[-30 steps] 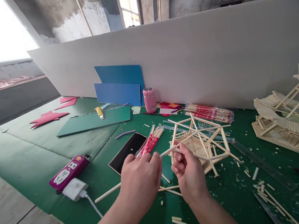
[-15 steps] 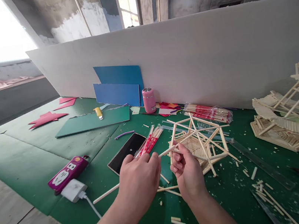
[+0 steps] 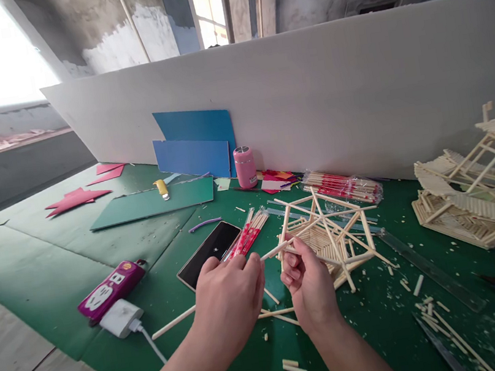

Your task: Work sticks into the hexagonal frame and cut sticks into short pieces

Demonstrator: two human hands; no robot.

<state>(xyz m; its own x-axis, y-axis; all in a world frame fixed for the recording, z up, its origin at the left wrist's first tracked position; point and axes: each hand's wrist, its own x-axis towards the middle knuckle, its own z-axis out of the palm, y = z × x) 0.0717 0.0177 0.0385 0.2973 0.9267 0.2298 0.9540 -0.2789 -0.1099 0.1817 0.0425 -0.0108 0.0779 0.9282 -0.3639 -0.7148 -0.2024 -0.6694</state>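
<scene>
Both of my hands hold one thin wooden stick (image 3: 272,252) above the green mat. My left hand (image 3: 230,300) pinches its near end between thumb and fingertips. My right hand (image 3: 309,285) is closed round the stick's far part, right beside a small frame of glued sticks (image 3: 329,235) standing on the mat. A black phone (image 3: 208,253) and a pack of red-wrapped chopsticks (image 3: 248,235) lie just beyond my left hand.
Loose sticks and wood chips lie scattered on the green mat (image 3: 53,252). A purple power strip (image 3: 109,285) with a white charger (image 3: 121,318) lies left. A larger stick model (image 3: 476,194) stands right. A pink can (image 3: 245,167), blue boards (image 3: 195,147) and a white partition (image 3: 353,83) are behind. A ruler (image 3: 432,272) lies right.
Both hands keep their hold on the stick with almost no movement; the view has shifted slightly.
</scene>
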